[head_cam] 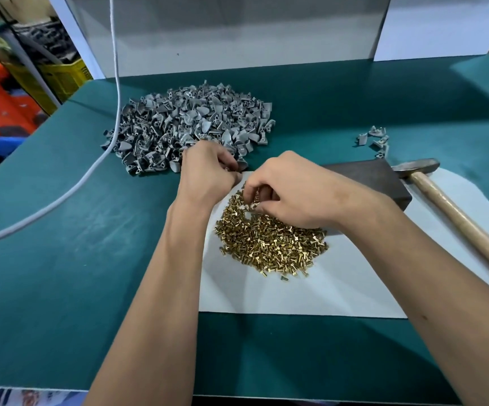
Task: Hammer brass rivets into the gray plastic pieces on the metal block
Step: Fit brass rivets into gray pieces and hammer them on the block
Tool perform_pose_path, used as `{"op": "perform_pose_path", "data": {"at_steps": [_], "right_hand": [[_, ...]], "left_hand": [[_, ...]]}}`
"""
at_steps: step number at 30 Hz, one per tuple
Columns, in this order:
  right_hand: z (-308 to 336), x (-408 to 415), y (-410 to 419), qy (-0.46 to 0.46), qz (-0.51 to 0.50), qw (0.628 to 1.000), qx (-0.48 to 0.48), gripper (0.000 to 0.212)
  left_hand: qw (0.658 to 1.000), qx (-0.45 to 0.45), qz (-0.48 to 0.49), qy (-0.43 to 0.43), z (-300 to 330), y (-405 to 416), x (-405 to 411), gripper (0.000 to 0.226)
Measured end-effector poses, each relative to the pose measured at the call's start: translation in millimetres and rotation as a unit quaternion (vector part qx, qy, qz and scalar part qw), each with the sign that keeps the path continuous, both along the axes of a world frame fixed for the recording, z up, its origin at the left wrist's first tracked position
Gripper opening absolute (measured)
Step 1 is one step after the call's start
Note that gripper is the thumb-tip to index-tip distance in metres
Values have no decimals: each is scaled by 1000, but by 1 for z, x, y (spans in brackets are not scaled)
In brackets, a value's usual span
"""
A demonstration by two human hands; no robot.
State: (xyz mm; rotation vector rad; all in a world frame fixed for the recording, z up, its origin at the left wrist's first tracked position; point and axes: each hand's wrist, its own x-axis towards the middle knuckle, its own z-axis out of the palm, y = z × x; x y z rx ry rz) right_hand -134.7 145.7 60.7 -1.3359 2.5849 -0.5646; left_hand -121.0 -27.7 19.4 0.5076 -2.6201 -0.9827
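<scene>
hands (255,183) at rivets (269,244), paper (310,294) edge

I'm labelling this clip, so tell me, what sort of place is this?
Most likely a small factory or workshop assembly bench. A big heap of gray plastic pieces and a pile of brass rivets lie on a green table, with a hammer beside a metal block.

No text, label, brand, number or sign can be read anywhere in the view.
</scene>
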Motion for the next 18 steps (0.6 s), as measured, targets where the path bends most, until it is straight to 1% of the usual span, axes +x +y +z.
{"op": "perform_pose_path", "data": {"at_steps": [5,8,12,13,15,16,18], "right_hand": [[1,0,3,-12,-6,1000,-11,16],[2,-1,6,-23,-3,1000,-21,21],[2,-4,13,-5,-12,998,-54,20],[2,-5,17,1,-20,997,-71,19],[3,-7,30,-7,-48,990,-136,19],[3,-9,39,-15,-67,982,-177,19],[2,-14,59,-6,-108,964,-241,20]], "left_hand": [[996,-24,-31,-81,11,0,5,19],[995,-46,-38,-86,14,4,6,18],[999,-9,-29,-43,13,5,7,11],[999,4,-26,-19,13,4,7,11],[998,34,-26,40,15,5,8,13],[995,68,-36,68,16,6,8,13],[973,183,-80,114,18,13,8,15]]}}
